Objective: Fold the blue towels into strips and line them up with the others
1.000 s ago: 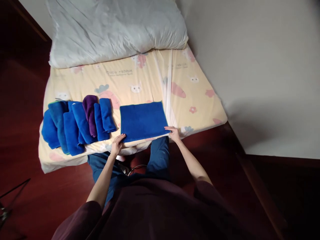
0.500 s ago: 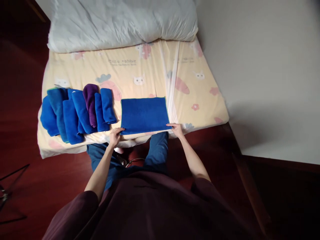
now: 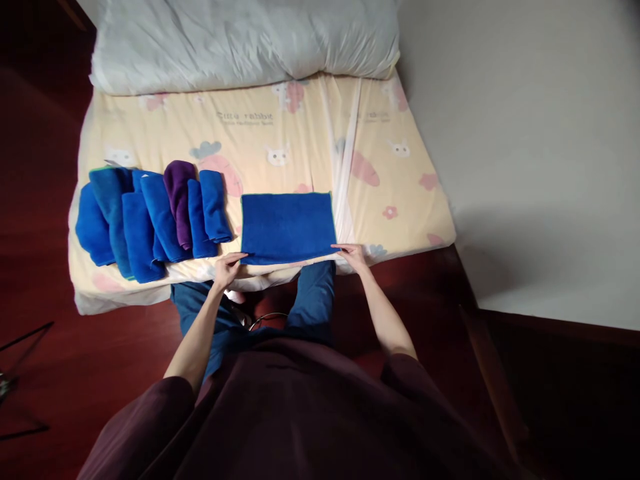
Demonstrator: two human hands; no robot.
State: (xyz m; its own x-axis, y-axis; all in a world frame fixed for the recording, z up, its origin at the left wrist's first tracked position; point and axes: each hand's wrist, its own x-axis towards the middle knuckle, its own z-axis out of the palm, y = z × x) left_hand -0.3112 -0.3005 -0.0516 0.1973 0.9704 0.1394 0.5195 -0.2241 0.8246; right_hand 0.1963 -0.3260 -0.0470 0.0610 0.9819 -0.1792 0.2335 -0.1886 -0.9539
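A blue towel (image 3: 287, 225) with a thin green edge lies spread as a rectangle near the front edge of the bed. My left hand (image 3: 229, 269) pinches its near left corner between thumb and fingers. At the near right corner, my right hand (image 3: 351, 255) grips the cloth the same way. Between the hands the near edge is slightly raised and creased. Left of it lie several rolled or folded blue towels (image 3: 143, 237), side by side, with a purple towel (image 3: 180, 200) among them.
The bed (image 3: 405, 213) has a yellow sheet with rabbits and carrots. A pale quilt (image 3: 240, 47) is bunched across its far side. A grey-white wall (image 3: 540, 147) stands to the right. On the dark red floor (image 3: 40, 253), thin black legs of some stand show at lower left.
Both hands stay on the near corners, and the near edge of the blue towel has lifted slightly. The view has shifted a little; the other towels lie as before.
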